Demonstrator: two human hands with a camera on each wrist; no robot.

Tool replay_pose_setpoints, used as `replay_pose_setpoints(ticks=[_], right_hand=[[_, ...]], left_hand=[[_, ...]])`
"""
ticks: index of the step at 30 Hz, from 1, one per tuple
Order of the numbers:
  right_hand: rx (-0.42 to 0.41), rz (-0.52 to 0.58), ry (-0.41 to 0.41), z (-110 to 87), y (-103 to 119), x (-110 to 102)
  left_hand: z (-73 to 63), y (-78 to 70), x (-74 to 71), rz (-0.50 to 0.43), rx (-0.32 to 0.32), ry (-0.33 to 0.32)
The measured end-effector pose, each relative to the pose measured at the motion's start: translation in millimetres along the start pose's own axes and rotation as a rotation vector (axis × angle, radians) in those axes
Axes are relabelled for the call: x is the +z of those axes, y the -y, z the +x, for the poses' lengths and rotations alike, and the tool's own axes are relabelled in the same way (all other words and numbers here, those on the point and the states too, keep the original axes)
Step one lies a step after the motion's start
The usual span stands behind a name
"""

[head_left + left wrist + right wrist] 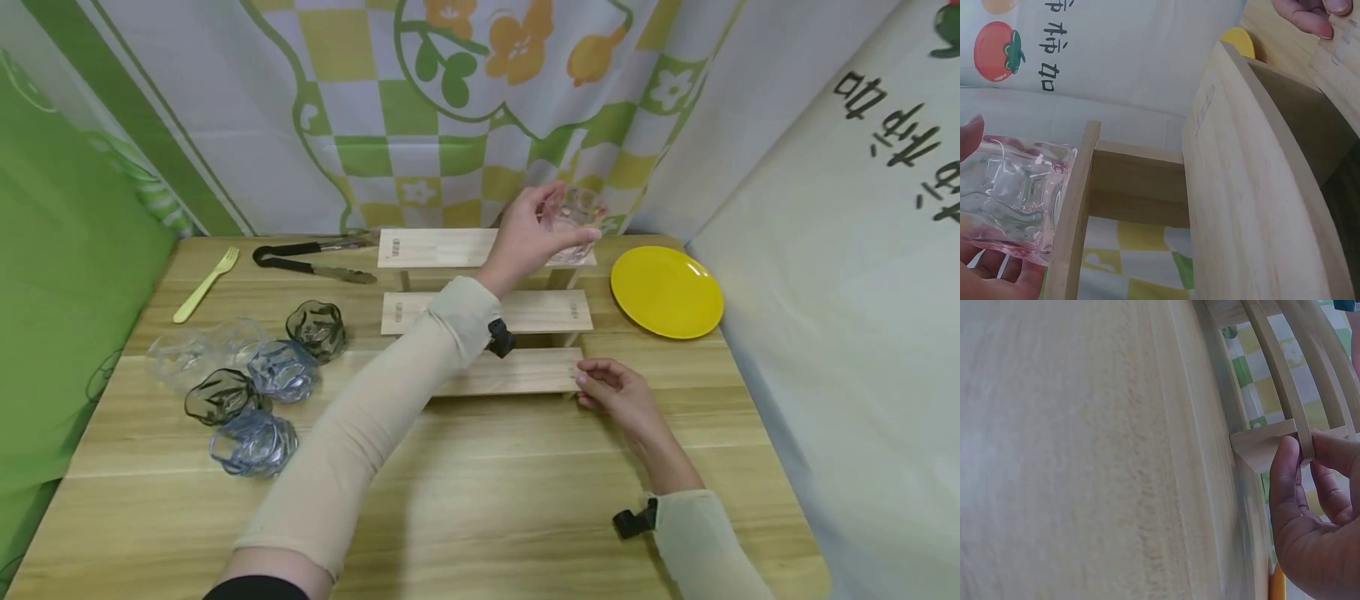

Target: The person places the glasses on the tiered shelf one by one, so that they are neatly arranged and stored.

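Observation:
My left hand (pixel 525 232) grips a clear glass cup (pixel 573 212) with a pink tint, thumb on the near side and fingers on the far side. The cup is at the right end of the top board of a three-step wooden shelf (pixel 540 312). In the left wrist view the glass cup (pixel 1016 194) has its base right at the board's surface. My right hand (pixel 621 398) pinches the right end of the lowest board (pixel 517 371) between thumb and fingers; the right wrist view shows this pinch on the board's edge (pixel 1302 440).
Left of the shelf stand several wavy glass cups: dark grey (pixel 317 329), blue (pixel 255 442) and clear (pixel 180 358). Behind them lie black-handled tongs (pixel 315 258) and a pale yellow fork (pixel 206 285). A yellow plate (pixel 667 292) lies to the right. Patterned curtain (pixel 420 158) hangs behind.

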State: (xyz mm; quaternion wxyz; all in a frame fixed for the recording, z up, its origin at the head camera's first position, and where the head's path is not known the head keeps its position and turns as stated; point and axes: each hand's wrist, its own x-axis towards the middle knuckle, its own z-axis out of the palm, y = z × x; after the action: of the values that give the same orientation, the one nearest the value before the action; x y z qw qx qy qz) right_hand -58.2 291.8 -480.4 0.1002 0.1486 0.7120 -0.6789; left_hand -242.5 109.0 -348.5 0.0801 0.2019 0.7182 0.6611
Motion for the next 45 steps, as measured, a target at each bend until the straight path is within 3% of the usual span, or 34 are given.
replay_pose_setpoints(ticks=[3, 5, 10, 13, 16, 21, 24, 27, 32, 35, 39, 42, 45], right_hand=[[-0.004, 0.002, 0.0, 0.3, 0, 0], [-0.006, 0.005, -0.003, 0.4, 0, 1], [-0.005, 0.008, 0.005, 0.3, -1, 2], [-0.006, 0.012, -0.001, -0.6, -1, 2], [-0.009, 0.015, -0.012, -1.8, -1, 0], [-0.012, 0.018, -0.02, -3.2, 0, -1], [-0.009, 0.019, -0.017, -3.9, 0, 0], [-0.009, 0.02, -0.017, -4.4, 0, 1], [-0.009, 0.017, -0.029, -4.6, 1, 1], [-0.006, 0.018, -0.023, -4.8, 2, 1], [-0.009, 0.012, -0.01, -4.4, 2, 1], [-0.01, 0.005, -0.003, -3.9, 1, 2], [-0.007, 0.007, 0.003, -3.3, 1, 3]], left_hand=[[-0.6, 1.4, 0.6, -0.036, -0.002, 0.016], [-3.7, 1.6, -0.6, -0.006, -0.006, 0.026], [-25.2, -3.6, -12.3, 0.173, 0.034, -0.008], [-51.7, -5.7, -25.5, 0.237, 0.136, -0.034], [-87.8, -3.4, -43.8, 0.304, 0.224, -0.047], [-158.2, 9.7, -85.2, 0.497, 0.242, -0.146], [-200.4, 22.2, -113.1, 0.633, 0.213, -0.253], [-235.1, 34.8, -139.8, 0.759, 0.131, -0.348], [-271.2, 51.0, -177.9, 0.905, -0.044, -0.44], [-282.2, 56.1, -194.4, 0.949, -0.147, -0.45], [-284.2, 62.2, -208.8, 0.982, -0.277, -0.407], [-282.3, 68.0, -215.2, 0.99, -0.34, -0.372], [-280.9, 72.5, -219.1, 1.001, -0.363, -0.358]])
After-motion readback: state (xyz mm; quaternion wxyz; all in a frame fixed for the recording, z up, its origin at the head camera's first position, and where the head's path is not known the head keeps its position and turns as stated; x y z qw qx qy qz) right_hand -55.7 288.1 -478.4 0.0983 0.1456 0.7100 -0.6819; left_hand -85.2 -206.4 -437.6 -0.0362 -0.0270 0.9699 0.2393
